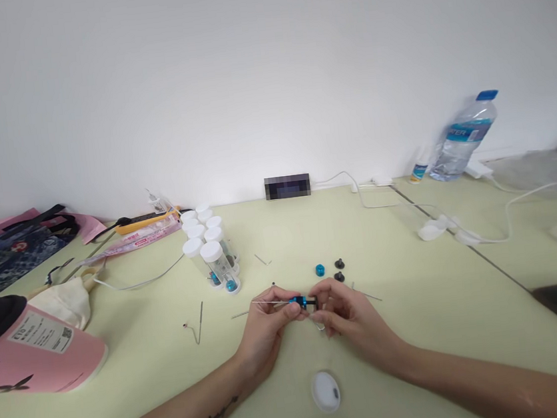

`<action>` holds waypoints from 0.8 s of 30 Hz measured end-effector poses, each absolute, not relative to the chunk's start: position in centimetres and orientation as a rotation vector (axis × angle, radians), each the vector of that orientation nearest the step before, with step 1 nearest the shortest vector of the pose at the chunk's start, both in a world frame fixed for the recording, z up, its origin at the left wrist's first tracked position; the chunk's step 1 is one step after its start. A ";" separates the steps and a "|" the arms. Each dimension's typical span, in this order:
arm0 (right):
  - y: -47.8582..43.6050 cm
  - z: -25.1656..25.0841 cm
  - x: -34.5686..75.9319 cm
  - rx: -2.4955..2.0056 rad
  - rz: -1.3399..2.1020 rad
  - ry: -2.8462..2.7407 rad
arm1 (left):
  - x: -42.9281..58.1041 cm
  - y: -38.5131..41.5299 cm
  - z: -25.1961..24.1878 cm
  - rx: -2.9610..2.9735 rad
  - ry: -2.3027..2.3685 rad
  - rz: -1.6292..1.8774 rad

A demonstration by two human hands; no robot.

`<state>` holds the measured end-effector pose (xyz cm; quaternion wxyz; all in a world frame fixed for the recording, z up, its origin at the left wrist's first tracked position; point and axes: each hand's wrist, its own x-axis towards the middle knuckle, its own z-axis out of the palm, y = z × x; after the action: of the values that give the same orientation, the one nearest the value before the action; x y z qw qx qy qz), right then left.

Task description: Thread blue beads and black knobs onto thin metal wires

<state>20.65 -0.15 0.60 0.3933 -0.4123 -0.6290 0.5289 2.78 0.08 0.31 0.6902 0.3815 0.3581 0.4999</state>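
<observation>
Near the middle of the table, my left hand point(266, 321) is closed on a small blue metal part point(296, 301), with a thin metal rod point(269, 301) reaching out to its left. My right hand point(343, 309) pinches a dark piece point(312, 302) at the right end of the blue part. A bent metal key shows partly below its fingers. Just beyond the hands lie a loose blue ring-shaped piece point(320, 270) and two black flanged pieces point(339, 264). A shallow white cap point(325, 392) with a small dark piece in it rests nearer to me.
Several clear vials with white caps point(211, 250) stand left of centre, blue parts inside. A bent wire rod point(198, 325) and a hex key point(263, 260) lie nearby. A pink cup point(64, 354) is at left, a water bottle point(464, 137) and white cable point(506, 223) at right.
</observation>
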 end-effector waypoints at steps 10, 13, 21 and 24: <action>-0.2 0.8 20.7 -1.038 1.344 -1.623 | 2.9 0.1 0.5 0.881 0.812 1.118; -0.3 0.5 20.7 -1.060 1.243 -1.653 | 2.9 0.1 0.4 0.880 0.807 1.118; -0.5 0.7 20.8 -1.060 1.227 -1.624 | 2.8 0.1 0.4 0.883 0.774 1.106; -0.6 1.1 20.8 -1.039 1.338 -1.590 | 2.8 0.0 0.4 0.877 0.769 1.098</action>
<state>20.76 -0.56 1.12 0.3979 -0.4104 -0.6277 0.5283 2.78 0.03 0.44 0.6959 0.3932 0.3449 0.4922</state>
